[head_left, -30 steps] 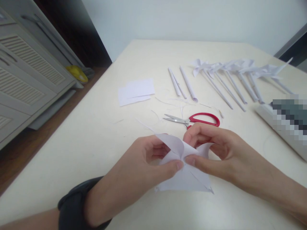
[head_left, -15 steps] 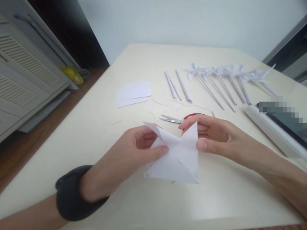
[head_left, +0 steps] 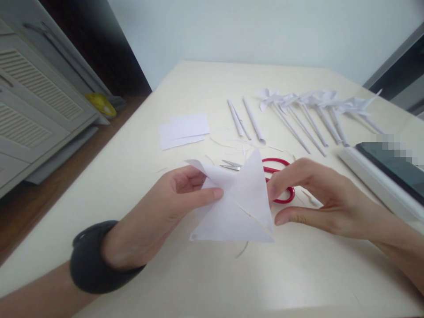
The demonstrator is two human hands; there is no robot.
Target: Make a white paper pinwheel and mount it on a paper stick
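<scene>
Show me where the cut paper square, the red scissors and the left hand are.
cut paper square [head_left: 232, 212], head view, flat lower part.
red scissors [head_left: 281, 164], head view, red handle loop.
left hand [head_left: 159, 212], head view, back of hand.

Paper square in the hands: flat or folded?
Partly folded. The paper square has diagonal cuts; one flap curls over under the left hand thumb, another stands up in a point by the right hand. The near flaps stay flat.

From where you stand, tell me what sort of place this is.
Probably a room at home or an office used for paper craft: a cream table with red scissors, finished paper pinwheels, and a louvred cabinet alongside.
</scene>
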